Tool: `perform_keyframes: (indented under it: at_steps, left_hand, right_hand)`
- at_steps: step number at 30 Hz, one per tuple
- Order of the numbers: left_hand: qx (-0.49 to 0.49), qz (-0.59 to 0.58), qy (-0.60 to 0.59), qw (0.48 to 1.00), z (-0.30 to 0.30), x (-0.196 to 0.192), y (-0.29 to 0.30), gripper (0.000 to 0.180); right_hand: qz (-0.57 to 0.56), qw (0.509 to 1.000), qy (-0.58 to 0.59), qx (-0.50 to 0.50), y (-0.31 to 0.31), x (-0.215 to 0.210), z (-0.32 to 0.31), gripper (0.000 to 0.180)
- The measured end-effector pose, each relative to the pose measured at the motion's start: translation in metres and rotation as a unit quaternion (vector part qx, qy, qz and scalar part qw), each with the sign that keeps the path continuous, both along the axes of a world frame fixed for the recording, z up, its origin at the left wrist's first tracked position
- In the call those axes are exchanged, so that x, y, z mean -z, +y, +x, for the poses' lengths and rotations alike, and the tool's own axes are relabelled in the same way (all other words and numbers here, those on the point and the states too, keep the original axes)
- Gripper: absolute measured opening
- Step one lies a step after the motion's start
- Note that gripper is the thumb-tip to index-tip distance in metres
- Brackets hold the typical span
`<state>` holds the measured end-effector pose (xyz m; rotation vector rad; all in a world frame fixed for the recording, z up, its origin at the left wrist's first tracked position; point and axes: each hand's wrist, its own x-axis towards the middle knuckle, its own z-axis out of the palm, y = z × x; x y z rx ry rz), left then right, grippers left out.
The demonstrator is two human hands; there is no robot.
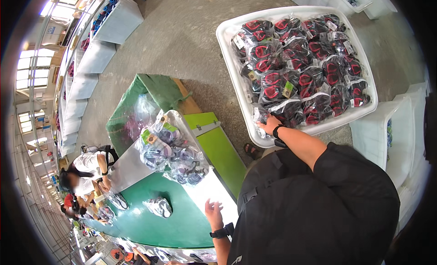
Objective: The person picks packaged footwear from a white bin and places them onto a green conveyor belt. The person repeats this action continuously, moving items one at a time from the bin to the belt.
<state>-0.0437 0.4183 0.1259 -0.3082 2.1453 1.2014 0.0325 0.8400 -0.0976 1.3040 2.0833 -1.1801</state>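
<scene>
— Where was the right hand (269,125)?
— Gripping a clear-bagged red-and-black sandal pack (286,111) at the near rim of the large white plastic crate (226,35).
— And the left hand (213,212)?
— Open, empty, over the green table's (150,224) edge; bare concrete floor (191,37) lay beyond.

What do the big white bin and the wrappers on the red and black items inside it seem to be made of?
The white bin looks like moulded plastic: smooth, matte, with a rounded thick rim. The wrappers look like thin clear plastic film: glossy and crinkled, with the red and black items showing through. The right hand touches one at the bin's near edge.
</scene>
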Motion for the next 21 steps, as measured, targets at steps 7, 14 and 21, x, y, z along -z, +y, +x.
perform_keyframes:
  at_steps: [7, 14, 21]
  left_hand:
    - [-0.008, -0.019, 0.016, 1.0, -0.004, 0.004, -0.02, 0.051]
    - [0.008, -0.023, 0.009, 1.0, -0.002, 0.017, -0.034, 0.049]
    - [-0.028, -0.022, 0.033, 0.999, -0.016, 0.021, -0.059, 0.052]
  right_hand:
    - [0.022, 0.999, 0.03, 0.027, -0.007, 0.002, 0.013, 0.071]
    - [0.037, 0.999, -0.018, 0.024, -0.013, 0.01, 0.021, 0.069]
    - [0.029, 0.999, 0.006, 0.025, -0.012, 0.041, 0.022, 0.071]
